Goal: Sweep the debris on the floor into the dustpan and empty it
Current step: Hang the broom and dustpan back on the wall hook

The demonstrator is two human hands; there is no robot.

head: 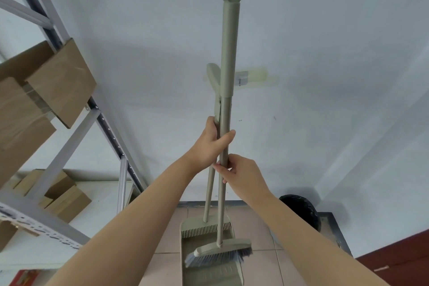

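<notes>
The broom (228, 58) stands upright in front of the wall, with its brush (220, 254) sitting in the dustpan (210, 271) on the tile floor (260, 260). The dustpan has its own thin handle (212, 183) that goes up next to the broom's pole and touches it near the top.

The left hand (212, 146) is wrapped around both poles at once, fingers (228, 137) closed tight on them. The right hand (241, 175) is just below, and its fingers pinch only the broom's pole.

I think this is the very start of the job: the broom and dustpan are being picked up, and no sweeping has been done. I can't see any dirt on the floor here.

Next, the two need to come apart. The right hand should pull the broom free while the left hand keeps the dustpan's handle steady. Then the brush can go down on the floor.

A black bin (304, 213) waits by the wall on the right, near the dustpan. A metal shelf (69, 137) with boxes (46, 81) stands on the left.
</notes>
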